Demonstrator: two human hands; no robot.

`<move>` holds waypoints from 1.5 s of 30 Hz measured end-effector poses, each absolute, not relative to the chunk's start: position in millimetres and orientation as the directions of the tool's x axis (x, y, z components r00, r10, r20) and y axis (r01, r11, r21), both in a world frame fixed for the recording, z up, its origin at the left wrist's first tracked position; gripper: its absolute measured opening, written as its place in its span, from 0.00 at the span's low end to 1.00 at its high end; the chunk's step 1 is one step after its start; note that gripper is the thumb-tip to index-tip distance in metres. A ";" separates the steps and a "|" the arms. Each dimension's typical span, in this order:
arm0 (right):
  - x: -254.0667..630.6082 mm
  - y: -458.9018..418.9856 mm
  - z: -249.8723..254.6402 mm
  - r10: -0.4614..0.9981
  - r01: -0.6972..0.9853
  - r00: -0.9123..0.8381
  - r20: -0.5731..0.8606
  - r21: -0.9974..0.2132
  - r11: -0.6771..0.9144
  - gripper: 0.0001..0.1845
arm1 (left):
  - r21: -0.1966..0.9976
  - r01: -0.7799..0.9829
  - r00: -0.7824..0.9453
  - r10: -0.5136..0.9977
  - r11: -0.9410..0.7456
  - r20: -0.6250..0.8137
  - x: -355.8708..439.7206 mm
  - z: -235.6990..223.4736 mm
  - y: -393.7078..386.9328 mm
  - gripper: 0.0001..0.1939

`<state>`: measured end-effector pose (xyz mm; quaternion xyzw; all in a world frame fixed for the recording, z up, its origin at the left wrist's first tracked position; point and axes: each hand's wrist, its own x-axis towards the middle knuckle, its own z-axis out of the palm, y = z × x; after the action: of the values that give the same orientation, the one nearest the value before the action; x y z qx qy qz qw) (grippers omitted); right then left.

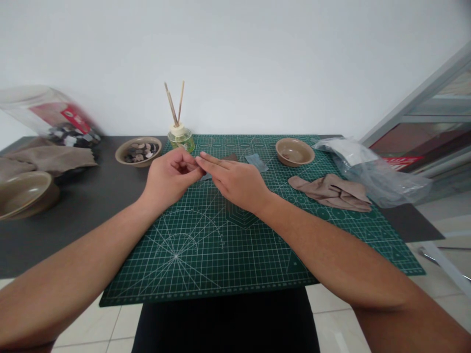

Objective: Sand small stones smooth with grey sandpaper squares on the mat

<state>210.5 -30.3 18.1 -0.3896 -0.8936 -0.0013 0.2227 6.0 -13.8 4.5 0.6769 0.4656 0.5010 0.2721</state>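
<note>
My left hand [170,177] and my right hand [241,182] meet fingertip to fingertip above the green cutting mat [191,274]. The left thumb and index finger are pinched together; the right fingers are pressed together with their tips against them. Whatever is between the fingertips is too small or hidden to make out. Behind the right hand, a small blue-grey piece [256,162] lies on the mat. A brownish piece [231,157] shows just past the right knuckles, and another blue-grey bit [206,177] peeks out under the fingers.
A bowl of dark and pale chips [139,161] stands left, beside a reed diffuser [180,138]. At right are another bowl [295,159], a crumpled brown cloth [333,192] and a clear plastic bag [382,171]. Far left hold a bowl [49,193], cloth [62,159] and a filled bag [75,122].
</note>
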 end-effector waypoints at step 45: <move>210.0 -26.5 15.7 0.750 0.722 -0.549 0.370 -0.243 0.648 0.33 | 0.820 0.315 0.040 0.870 -0.477 0.491 6.5 -0.3 -11.3 0.11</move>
<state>210.0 -26.5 15.7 -0.4185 -0.8794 0.0309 0.2250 6.5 -11.3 -0.3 0.6729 0.4405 0.5346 0.2597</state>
